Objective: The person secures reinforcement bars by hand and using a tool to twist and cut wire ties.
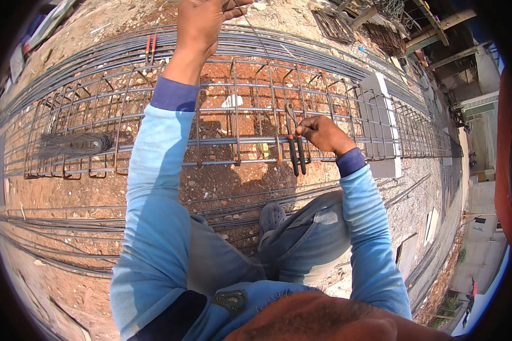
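My left hand [199, 25] is raised at the top edge, its fingers curled and partly cut off by the frame. A thin dark wire [258, 37] runs down from near its fingertips toward the rebar cage [236, 111]. My right hand [327, 136] is closed over the cage, thumb and finger pinched at the neck of a pair of pincers [293, 149]. The pincers have black handles pointing toward me, and their metal jaws point away among the bars. To the left, a bundle of cut tie wire [77, 145] rests on the cage.
Behind the cage lie long loose rebars [256, 40], with red-handled pliers [151, 48] on them. More rebars [68, 223] lie near my feet. A pale board [381, 125] stands at the cage's right part. Scrap timber [443, 23] fills the far right.
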A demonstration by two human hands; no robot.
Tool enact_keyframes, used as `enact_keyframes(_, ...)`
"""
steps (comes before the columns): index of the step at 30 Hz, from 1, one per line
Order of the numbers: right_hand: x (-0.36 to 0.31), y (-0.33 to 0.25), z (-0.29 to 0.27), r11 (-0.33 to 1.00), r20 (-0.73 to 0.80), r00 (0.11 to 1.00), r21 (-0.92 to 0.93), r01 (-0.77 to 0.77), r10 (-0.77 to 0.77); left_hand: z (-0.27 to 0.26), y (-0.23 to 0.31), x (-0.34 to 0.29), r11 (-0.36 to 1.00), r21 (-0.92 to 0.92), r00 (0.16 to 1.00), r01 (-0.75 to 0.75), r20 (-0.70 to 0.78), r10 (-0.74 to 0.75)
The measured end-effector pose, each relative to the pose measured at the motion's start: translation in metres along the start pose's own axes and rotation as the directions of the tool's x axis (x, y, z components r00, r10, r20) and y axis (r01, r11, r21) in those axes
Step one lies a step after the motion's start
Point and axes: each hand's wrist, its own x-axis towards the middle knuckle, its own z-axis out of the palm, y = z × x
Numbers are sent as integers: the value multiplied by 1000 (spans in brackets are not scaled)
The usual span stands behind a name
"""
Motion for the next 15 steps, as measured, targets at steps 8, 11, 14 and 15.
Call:
enact_keyframes(8,12,19,10,990,46,998,131,-43,38,-21,28,1,996,55,997,-63,-33,65)
enact_keyframes(11,12,19,12,967,32,998,248,-53,47,-15,38,-8,987,41,987,-155,-35,157)
enact_keyframes(14,11,12,8,995,15,996,45,-87,87,-14,36,-10,987,2,987,-158,-23,158)
enact_keyframes(15,9,7,8,996,-56,996,-56,-66,63,-12,35,-11,988,3,988,-154,-22,154)
